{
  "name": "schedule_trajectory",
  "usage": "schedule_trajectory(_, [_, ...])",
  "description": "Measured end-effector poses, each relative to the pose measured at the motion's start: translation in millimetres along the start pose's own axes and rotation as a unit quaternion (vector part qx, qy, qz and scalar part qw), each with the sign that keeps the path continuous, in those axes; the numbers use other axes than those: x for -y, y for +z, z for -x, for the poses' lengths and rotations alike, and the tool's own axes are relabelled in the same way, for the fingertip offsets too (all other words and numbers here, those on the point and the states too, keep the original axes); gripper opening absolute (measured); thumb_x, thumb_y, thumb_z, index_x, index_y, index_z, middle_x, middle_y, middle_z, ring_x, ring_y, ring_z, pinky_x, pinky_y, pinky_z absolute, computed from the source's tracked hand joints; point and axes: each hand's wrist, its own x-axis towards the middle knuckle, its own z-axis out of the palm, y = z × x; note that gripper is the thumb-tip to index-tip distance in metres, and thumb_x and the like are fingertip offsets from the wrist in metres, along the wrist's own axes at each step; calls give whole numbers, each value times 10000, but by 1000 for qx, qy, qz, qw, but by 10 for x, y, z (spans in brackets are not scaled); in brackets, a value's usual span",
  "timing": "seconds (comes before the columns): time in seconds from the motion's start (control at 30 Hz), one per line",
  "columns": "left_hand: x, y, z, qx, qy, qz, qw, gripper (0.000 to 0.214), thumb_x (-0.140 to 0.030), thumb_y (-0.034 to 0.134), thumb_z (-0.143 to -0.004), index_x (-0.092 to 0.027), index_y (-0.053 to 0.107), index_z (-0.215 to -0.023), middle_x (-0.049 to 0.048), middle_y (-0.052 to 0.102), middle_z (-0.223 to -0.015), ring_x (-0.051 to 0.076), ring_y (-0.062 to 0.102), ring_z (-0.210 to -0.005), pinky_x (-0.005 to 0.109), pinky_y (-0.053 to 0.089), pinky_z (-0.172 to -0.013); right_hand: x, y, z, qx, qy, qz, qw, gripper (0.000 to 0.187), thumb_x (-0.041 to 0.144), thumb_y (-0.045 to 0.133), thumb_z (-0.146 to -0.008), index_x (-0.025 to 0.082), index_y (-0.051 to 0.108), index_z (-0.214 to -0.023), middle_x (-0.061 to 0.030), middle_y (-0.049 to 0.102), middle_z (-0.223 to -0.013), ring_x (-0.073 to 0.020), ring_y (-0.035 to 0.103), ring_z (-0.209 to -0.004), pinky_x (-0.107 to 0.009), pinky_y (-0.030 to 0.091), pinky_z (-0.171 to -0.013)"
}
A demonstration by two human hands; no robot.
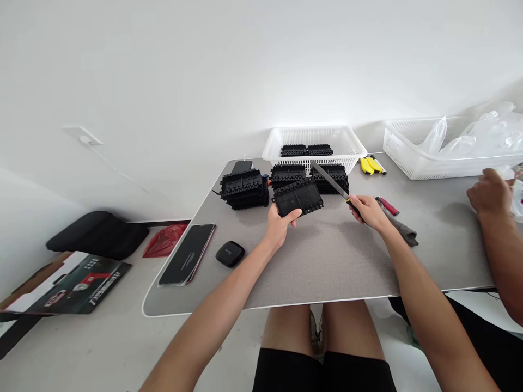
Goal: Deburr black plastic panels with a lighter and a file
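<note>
My left hand (pixel 281 222) grips a flat black plastic part (pixel 297 198) with toothed edges, thumb on its near edge, tilted above the table. In my right hand (pixel 364 209) is a file (pixel 332 179) with a dark handle and a long grey blade. Its blade points up and left, just beyond the part; whether it touches anything I cannot tell. Behind are two stacks of similar black parts, the left one (pixel 287 173) and the right one (pixel 341 175). Another stack (pixel 242 185) stands left of my left hand.
A white basket (pixel 355 142) holds more black parts. Yellow-handled tools (pixel 370 165), a red tool (pixel 388 206) and a grey cloth (pixel 402 228) lie to the right. Another person's hand (pixel 490 190) is by a basket (pixel 412 163) of plastic bags. A tablet-like slab (pixel 188 255) and black case (pixel 230 253) lie left.
</note>
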Motion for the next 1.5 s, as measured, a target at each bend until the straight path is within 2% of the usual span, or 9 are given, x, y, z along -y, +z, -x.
schedule_trajectory(0.17, [-2, 46, 77, 44, -21, 33, 998, 446, -355, 802, -657, -180, 514, -949, 10, 608, -882, 77, 576, -526, 257, 504, -513, 152, 195, 65, 40, 36, -191, 980, 494, 661, 633, -754, 175, 601, -832, 19, 513, -578, -76, 405, -437, -215, 348, -374])
schedule_trajectory(0.3, [19, 73, 145, 146, -85, 67, 983, 528, -414, 768, -713, -201, 494, -1110, 88, 643, -1085, 174, 692, -699, 346, 578, -663, 185, 314, 78, 45, 32, -231, 971, 441, 579, 725, -697, 173, 601, -817, -36, 632, -764, -56, 380, -457, -214, 342, -364])
schedule_trajectory(0.4, [48, 66, 156, 196, -118, 59, 972, 603, -399, 792, -691, -205, 507, -1186, 122, 647, -1156, 231, 708, -842, 375, 578, -745, 144, 331, 48, 11, 35, -244, 969, 427, 540, 756, -669, 179, 582, -817, -29, 624, -761, -53, 369, -457, -212, 328, -361])
schedule_trajectory(0.6, [60, 47, 126, 234, -140, 7, 962, 513, -443, 761, -716, -203, 550, -1117, 86, 713, -949, 225, 708, -811, 361, 576, -727, 123, 280, 26, -41, 53, -274, 959, 457, 503, 802, -628, 195, 558, -862, 95, 366, -494, -64, 338, -416, -212, 317, -372])
schedule_trajectory(0.7, [65, 69, 138, 253, -146, -42, 955, 564, -463, 742, -731, -189, 520, -1171, 71, 719, -832, 226, 710, -751, 351, 577, -679, 130, 284, 33, -57, 38, -252, 965, 466, 526, 790, -637, 190, 570, -873, 96, 366, -478, -66, 336, -401, -220, 320, -374])
schedule_trajectory(0.8, [98, 85, 151, 240, -144, -68, 958, 664, -456, 767, -698, -166, 487, -1226, 71, 723, -808, 217, 700, -717, 342, 580, -638, 116, 295, 31, -58, 15, -205, 977, 466, 577, 735, -687, 187, 584, -891, 80, 397, -492, -76, 363, -398, -229, 332, -380])
schedule_trajectory(0.97, [149, 47, 109, 165, -112, -70, 977, 689, -440, 782, -687, -159, 476, -1237, 58, 719, -772, 197, 694, -697, 339, 595, -652, 106, 287, 46, -137, -56, -93, 985, 455, 661, 503, -837, 222, 510, -956, 41, 496, -594, -103, 446, -448, -223, 364, -394])
schedule_trajectory(1.23, [122, 23, 70, 94, -75, -72, 990, 708, -460, 805, -645, -165, 482, -1201, 28, 696, -709, 198, 697, -680, 314, 605, -619, 150, 409, 143, 12, -80, 20, 997, 363, 600, 474, -881, 238, 441, -881, 48, 541, -581, -112, 495, -462, -210, 374, -434])
schedule_trajectory(1.5, [92, 53, 85, 72, -59, -78, 993, 692, -446, 810, -638, -152, 507, -1186, 40, 706, -706, 219, 704, -685, 320, 606, -598, 129, 394, 130, -7, -87, 94, 992, 318, 547, 437, -919, 237, 421, -849, 43, 565, -587, -121, 491, -473, -233, 355, -485])
